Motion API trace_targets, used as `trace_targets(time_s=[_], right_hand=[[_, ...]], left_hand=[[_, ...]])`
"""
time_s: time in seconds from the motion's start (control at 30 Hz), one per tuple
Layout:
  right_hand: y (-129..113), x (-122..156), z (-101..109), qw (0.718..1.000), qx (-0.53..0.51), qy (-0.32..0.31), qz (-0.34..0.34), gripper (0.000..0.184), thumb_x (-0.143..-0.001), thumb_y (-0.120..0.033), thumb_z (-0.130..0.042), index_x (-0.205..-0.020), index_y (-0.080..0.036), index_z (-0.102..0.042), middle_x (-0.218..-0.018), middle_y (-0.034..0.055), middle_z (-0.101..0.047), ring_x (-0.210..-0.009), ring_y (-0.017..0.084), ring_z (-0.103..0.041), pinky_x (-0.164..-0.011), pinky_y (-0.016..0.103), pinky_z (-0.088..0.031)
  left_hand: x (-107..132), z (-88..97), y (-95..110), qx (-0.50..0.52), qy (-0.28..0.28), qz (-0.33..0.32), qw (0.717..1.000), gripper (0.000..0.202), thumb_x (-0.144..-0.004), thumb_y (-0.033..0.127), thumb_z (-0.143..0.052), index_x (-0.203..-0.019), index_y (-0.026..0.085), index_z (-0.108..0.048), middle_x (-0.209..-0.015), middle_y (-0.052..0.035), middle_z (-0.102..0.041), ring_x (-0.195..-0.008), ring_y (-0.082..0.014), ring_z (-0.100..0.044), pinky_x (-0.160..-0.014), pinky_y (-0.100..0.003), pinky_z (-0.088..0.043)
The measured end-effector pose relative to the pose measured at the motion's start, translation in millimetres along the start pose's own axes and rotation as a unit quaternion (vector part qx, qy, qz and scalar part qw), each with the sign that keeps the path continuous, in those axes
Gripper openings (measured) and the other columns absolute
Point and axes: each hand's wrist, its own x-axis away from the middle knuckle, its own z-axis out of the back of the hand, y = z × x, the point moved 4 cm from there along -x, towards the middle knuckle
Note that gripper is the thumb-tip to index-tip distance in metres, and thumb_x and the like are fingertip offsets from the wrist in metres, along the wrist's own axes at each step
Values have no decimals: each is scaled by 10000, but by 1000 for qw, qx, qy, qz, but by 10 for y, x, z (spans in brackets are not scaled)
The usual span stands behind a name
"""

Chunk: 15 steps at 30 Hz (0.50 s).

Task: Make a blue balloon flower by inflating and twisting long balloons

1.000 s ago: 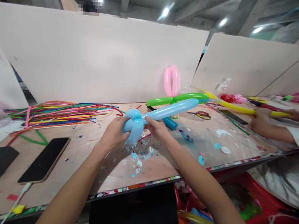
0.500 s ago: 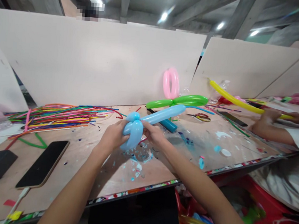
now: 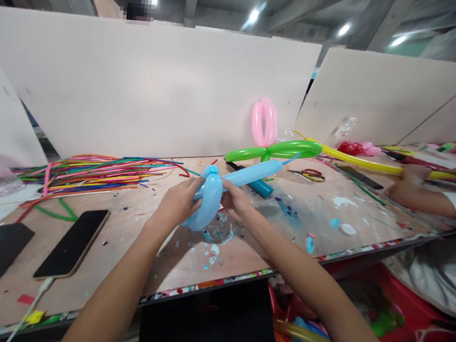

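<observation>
A long light-blue balloon with twisted bubbles at its near end hangs just above the plywood table. My left hand wraps round the folded bubbles from the left. My right hand pinches the balloon at the twist, where the straight tail runs off to the upper right. Blue balloon scraps lie on the table right under my hands.
A pile of uninflated coloured balloons lies at the left, two phones in front of it. A green balloon, a pink one, scissors and white partition boards stand behind. Another person's hands hold a yellow balloon at the right.
The twisted bubbles have turned in my hands; the long bubble now stands more upright and a small knot shows on top. The neighbour's yellow balloon has dropped lower.
</observation>
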Motion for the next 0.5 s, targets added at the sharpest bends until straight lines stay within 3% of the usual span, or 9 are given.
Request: trace_targets(time_s=[0.1,0.23,0.4,0.5], right_hand=[[-22,-3,24,1000,13,-2,1,355,-635,-485,-775,-651,-179,-597,-661,17,-600,-620,167,-538,-621,326,-454],[-157,37,71,987,140,-32,67,314,-719,-411,-748,-586,-182,-578,-601,-2,-550,-612,147,-497,-610,302,-429],[-378,176,37,956,240,-109,132,182,-789,-382,-698,-873,-225,-662,-870,17,-664,-837,210,-612,-787,362,-500],[-518,269,-34,919,316,-138,191,180,-811,-359,-680,-945,-241,-652,-981,42,-670,-938,237,-623,-894,411,-486]], left_hand=[[17,6,-15,15,-6,-4,1000,332,-837,236,-492,-1157,172,-553,-1093,-129,-638,-975,-296,-617,-805,-379,-469],[17,42,-1,104,-4,-19,994,260,-833,211,-479,-1040,148,-624,-999,-106,-665,-897,-265,-620,-799,-359,-457],[9,103,-5,246,-50,15,968,272,-824,221,-500,-1005,164,-696,-878,-35,-698,-809,-234,-617,-718,-319,-463],[11,99,-43,336,-89,31,937,247,-778,199,-520,-903,164,-731,-795,-11,-698,-765,-221,-609,-698,-307,-481]])
